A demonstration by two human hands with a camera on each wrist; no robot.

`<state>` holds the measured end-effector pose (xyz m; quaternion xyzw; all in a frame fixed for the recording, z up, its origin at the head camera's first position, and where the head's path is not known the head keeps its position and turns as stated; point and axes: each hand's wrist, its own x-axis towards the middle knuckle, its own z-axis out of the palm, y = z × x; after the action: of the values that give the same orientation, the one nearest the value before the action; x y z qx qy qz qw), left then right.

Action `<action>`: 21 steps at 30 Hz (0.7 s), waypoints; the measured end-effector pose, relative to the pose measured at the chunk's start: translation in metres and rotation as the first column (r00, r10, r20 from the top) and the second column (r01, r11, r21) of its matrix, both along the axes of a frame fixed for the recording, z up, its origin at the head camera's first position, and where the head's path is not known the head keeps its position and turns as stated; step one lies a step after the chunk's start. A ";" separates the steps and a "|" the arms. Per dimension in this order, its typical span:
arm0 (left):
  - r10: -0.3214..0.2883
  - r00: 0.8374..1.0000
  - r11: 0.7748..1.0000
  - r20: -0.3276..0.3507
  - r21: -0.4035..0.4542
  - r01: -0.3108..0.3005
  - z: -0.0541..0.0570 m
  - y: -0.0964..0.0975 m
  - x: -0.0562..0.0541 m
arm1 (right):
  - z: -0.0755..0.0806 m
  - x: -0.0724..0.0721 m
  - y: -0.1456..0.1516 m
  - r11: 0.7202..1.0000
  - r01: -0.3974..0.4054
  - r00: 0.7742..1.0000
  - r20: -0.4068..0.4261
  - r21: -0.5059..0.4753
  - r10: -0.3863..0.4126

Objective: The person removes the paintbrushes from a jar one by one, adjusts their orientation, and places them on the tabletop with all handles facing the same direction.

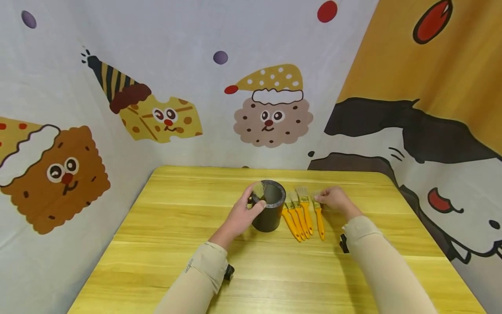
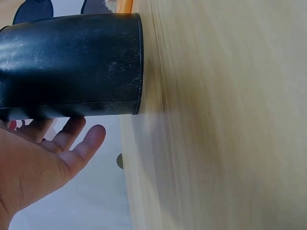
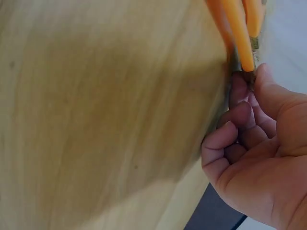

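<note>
A black cylindrical cup stands upright on the table. My left hand holds it from the left near the rim, thumb in front. In the left wrist view, fingers of that hand lie along the cup's dark wall; the thumb is hidden. Bristles of a paintbrush stick up at the cup's left rim. My right hand pinches a yellow-handled paintbrush close to its bristle end, with the handle pointing toward me. The right wrist view shows thumb and forefinger meeting at that brush.
Several more yellow-handled paintbrushes lie side by side between the cup and my right hand, bristles pointing away. The wooden table ends at a cartoon-printed curtain behind.
</note>
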<state>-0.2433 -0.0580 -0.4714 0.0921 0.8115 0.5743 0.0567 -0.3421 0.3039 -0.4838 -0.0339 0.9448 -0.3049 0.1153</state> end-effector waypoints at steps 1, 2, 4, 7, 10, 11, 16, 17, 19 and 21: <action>0.001 1.000 1.000 0.000 0.001 -0.001 0.000 0.000 0.000 | -0.001 -0.001 -0.001 1.000 0.009 1.000 -0.002 0.002 -0.009; 0.003 1.000 1.000 0.001 0.000 -0.003 0.000 0.000 0.000 | -0.002 -0.001 -0.002 1.000 0.010 1.000 -0.005 0.006 -0.010; 0.007 1.000 1.000 0.001 -0.002 -0.007 0.000 0.000 0.001 | -0.004 -0.003 -0.005 1.000 0.021 1.000 -0.005 0.013 -0.021; 0.005 1.000 1.000 -0.001 0.002 -0.005 0.000 0.000 0.001 | -0.008 -0.004 -0.007 0.999 0.032 0.999 -0.008 0.028 -0.032; -0.001 1.000 1.000 -0.001 0.013 0.001 -0.001 0.000 0.000 | -0.011 -0.005 -0.007 0.998 0.047 0.999 0.001 0.033 -0.047; -0.004 1.000 1.000 0.000 0.016 0.004 -0.001 0.000 0.000 | -0.012 -0.005 -0.007 0.998 0.048 0.999 0.002 0.031 -0.048; -0.003 1.000 1.000 0.006 0.018 0.003 -0.001 0.000 0.001 | -0.013 -0.005 -0.005 0.998 0.070 0.997 0.040 -0.007 -0.069; -0.002 1.000 1.000 0.007 0.018 0.002 -0.001 0.000 0.001 | -0.012 -0.005 -0.006 0.997 0.074 0.996 0.048 -0.014 -0.073; -0.003 1.000 1.000 0.007 0.016 0.003 -0.002 0.000 0.000 | -0.007 -0.003 -0.007 0.997 0.078 0.995 0.057 -0.018 -0.077; -0.004 1.000 1.000 0.008 0.017 0.004 -0.002 -0.001 0.000 | -0.003 0.000 -0.008 0.998 0.064 0.997 0.048 -0.014 -0.064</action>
<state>-0.2432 -0.0586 -0.4732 0.0918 0.8062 0.5814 0.0601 -0.3420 0.2962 -0.4863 0.0028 0.9399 -0.3166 0.1277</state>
